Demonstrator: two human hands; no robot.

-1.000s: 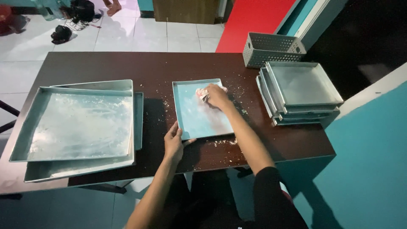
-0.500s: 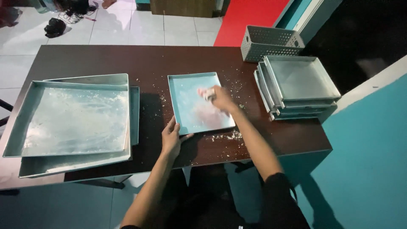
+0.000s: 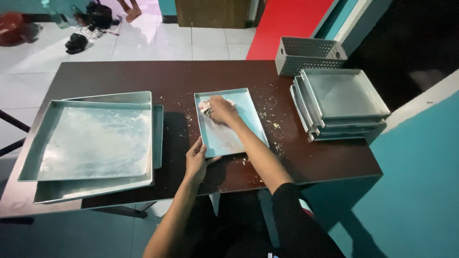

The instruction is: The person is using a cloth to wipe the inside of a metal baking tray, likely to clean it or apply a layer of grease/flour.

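A small rectangular metal baking tray (image 3: pixel 239 136) lies in the middle of a dark brown table (image 3: pixel 143 76). My left hand (image 3: pixel 196 161) grips the tray's near left corner, thumb on the rim. My right hand (image 3: pixel 221 110) presses a crumpled pale cloth or paper (image 3: pixel 206 107) onto the tray's far left part, fingers closed over it. Crumbs (image 3: pixel 270 119) are scattered on the table to the right of the tray.
Large metal trays (image 3: pixel 91 143) are stacked at the left, overhanging the table's near edge. A stack of smaller trays (image 3: pixel 342 100) sits at the right. A grey perforated basket (image 3: pixel 306 55) stands behind it. White tiled floor lies beyond, with bags and a person's feet.
My right hand has slid with the cloth from the tray's far right part towards its far left. My left hand has kept its hold on the near left corner.
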